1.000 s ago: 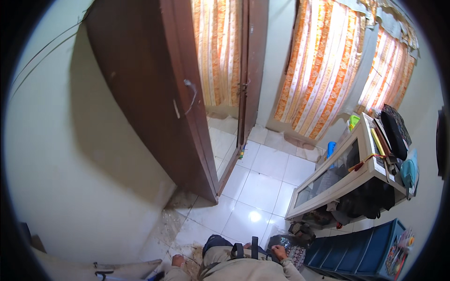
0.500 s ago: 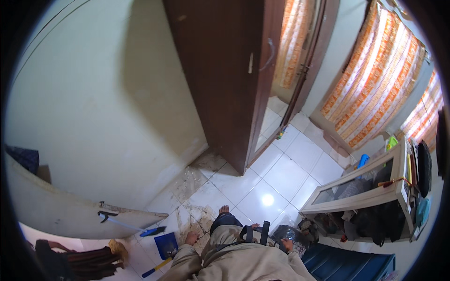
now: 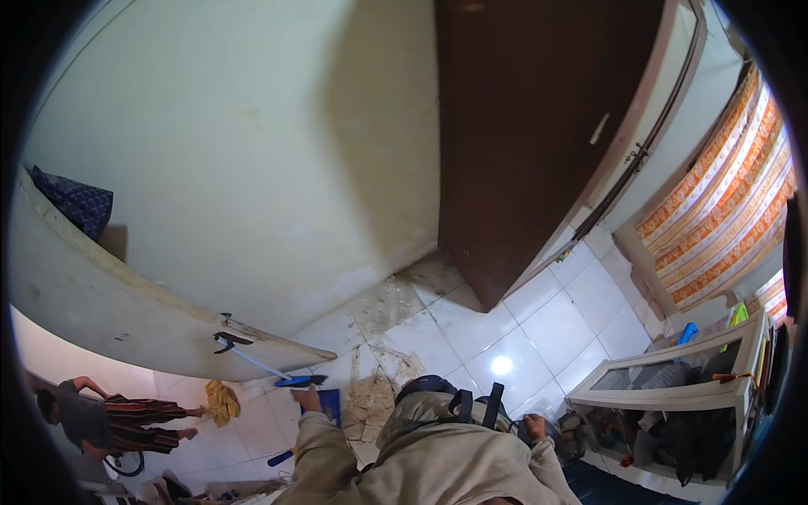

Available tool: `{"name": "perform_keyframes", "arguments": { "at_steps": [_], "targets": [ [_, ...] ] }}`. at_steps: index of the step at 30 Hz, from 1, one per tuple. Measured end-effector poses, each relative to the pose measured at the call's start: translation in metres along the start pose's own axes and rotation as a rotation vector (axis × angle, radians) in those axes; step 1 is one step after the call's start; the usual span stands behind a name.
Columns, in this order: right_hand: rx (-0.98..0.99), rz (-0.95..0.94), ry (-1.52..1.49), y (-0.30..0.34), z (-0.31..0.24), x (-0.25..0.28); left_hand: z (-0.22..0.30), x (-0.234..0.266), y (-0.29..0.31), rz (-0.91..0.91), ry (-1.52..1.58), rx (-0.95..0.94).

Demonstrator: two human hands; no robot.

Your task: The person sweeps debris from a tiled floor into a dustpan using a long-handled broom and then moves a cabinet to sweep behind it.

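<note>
My left hand (image 3: 310,399) reaches forward and down, its fingers stretched out by the blue broom head (image 3: 300,381). Whether they touch it is too small to tell. The broom's pale handle (image 3: 252,359) slants up to a black grip leaning at the low wall's end. Beside and partly behind my left hand lies a blue dustpan (image 3: 331,407), its handle (image 3: 280,458) partly hidden by my sleeve. My right hand (image 3: 534,427) hangs at my right side with curled fingers, in front of a clear plastic bag (image 3: 551,412). What it holds, if anything, cannot be made out.
Dirt stains the tiles (image 3: 370,391) ahead. A brown door (image 3: 539,143) stands beyond, a white glass-fronted cabinet (image 3: 665,370) to the right. A low wall (image 3: 168,311) runs left; past it are another person (image 3: 109,417) and a yellow cloth (image 3: 222,402).
My view has turned left, bringing the other person fully into sight. My left hand has moved forward from beside the dustpan toward the broom head. My right hand stays near the plastic bag.
</note>
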State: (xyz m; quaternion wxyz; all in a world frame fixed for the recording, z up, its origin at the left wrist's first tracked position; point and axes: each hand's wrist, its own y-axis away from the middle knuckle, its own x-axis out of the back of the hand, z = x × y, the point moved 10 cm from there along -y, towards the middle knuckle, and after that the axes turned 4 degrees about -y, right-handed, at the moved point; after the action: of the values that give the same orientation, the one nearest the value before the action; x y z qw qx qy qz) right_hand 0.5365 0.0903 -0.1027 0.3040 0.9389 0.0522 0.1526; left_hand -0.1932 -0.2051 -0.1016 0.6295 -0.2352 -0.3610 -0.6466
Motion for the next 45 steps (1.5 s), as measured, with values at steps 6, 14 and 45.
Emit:
{"name": "perform_keyframes", "arguments": {
  "at_steps": [6, 14, 45],
  "targets": [
    [-0.046, -0.101, -0.024, 0.014, -0.032, -0.082, 0.063, 0.119, -0.126, 0.176, 0.533, -0.365],
    [0.004, -0.188, -0.076, 0.024, -0.060, -0.169, 0.044, 0.117, -0.260, 0.029, 0.256, -0.380],
    [-0.577, -1.045, -0.352, 0.208, -0.230, -0.376, 0.255, 0.088, 0.210, -0.640, -0.125, -1.187]
  ]
}}
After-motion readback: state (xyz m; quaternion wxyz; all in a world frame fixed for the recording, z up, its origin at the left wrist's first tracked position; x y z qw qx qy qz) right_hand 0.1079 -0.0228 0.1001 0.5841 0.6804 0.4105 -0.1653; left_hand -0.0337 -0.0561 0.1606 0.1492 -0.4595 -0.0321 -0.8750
